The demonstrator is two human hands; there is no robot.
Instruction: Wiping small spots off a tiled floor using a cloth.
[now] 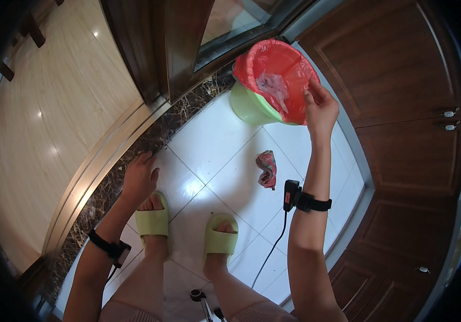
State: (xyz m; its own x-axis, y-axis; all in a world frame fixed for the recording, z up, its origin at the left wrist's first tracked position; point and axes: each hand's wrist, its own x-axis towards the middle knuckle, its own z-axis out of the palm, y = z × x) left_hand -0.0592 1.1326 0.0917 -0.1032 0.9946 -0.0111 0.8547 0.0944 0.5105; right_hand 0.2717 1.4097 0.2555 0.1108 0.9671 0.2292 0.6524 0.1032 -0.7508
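A green plastic bin point(250, 106) lined with a red plastic bag point(268, 54) stands on the tiled floor at the upper right. Crumpled clear plastic point(272, 86) lies inside it. At the bag's right rim is my right hand point(322, 105), its thumb and fingertips pinching the red film. My left hand point(140, 177) hangs above the floor near the dark marble threshold, fingers apart and holding nothing. Between the bin and my feet lies a crumpled pink patterned cloth point(267, 170) on the white tiles. Each of my wrists wears a black strap with a small cabled device.
Brown wooden cabinets point(407, 157) line the right side. A metal door track point(105, 157) and the marble threshold point(190, 108) separate the tiles from a wood-look floor at left. Green slippers point(220, 241) are on my feet; a metal-legged stand point(198, 296) is between my legs.
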